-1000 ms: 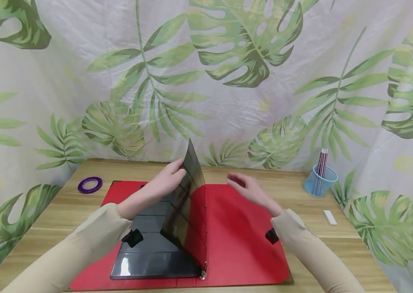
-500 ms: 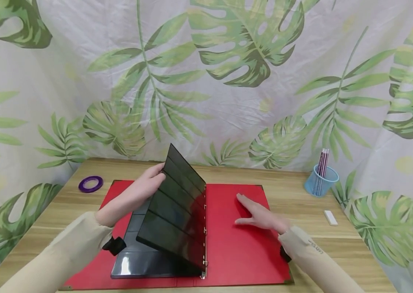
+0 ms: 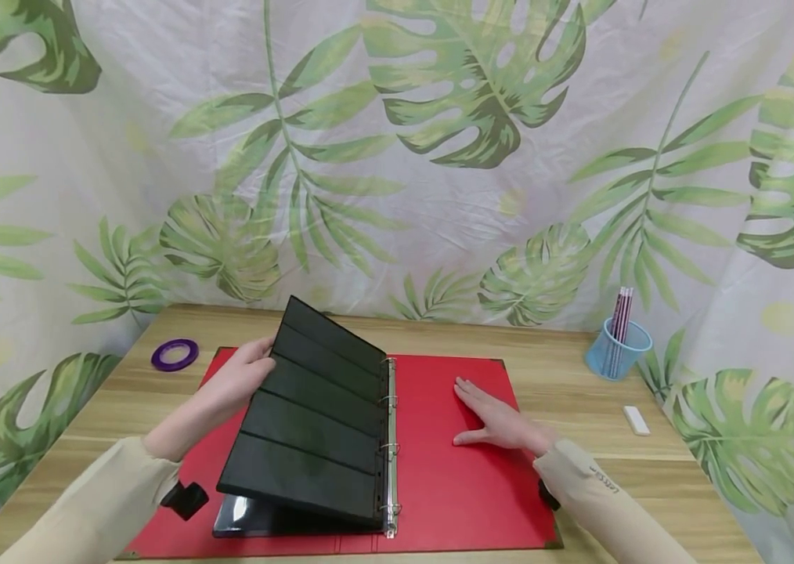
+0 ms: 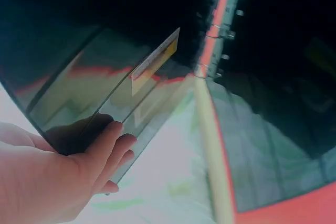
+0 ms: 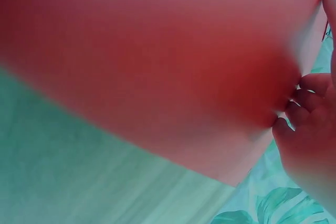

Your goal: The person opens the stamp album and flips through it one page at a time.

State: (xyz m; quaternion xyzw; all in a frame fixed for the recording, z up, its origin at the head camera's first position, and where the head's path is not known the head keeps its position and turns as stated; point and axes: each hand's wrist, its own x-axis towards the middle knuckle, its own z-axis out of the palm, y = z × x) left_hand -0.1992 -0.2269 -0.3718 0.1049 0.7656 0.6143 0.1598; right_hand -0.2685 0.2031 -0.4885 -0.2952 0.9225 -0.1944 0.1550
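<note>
A red ring binder (image 3: 453, 493) lies spread on the table, its metal ring spine (image 3: 391, 462) running down the middle. My left hand (image 3: 231, 380) pinches the outer edge of the black pocket pages (image 3: 319, 439), thumb on one side and fingers on the other. These pages slant leftward above other black pages (image 3: 249, 513) lying flat. In the left wrist view, a small white-and-yellow piece (image 4: 155, 61) shows at a page pocket. My right hand (image 3: 499, 415) rests on the bare red right-hand cover, fingers extended and thumb apart; its fingertips touch red in the right wrist view.
A purple ring-shaped roll (image 3: 175, 355) lies at the table's back left. At the back right stands a blue mesh cup (image 3: 615, 356) with several striped pencils (image 3: 621, 313). A white eraser-like block (image 3: 636, 421) lies nearer. Behind the table hangs a leaf-print curtain (image 3: 439, 219).
My left hand has swung the black pages from nearly upright down to the left, uncovering the ring spine. The right hand has come down from the air onto the red cover.
</note>
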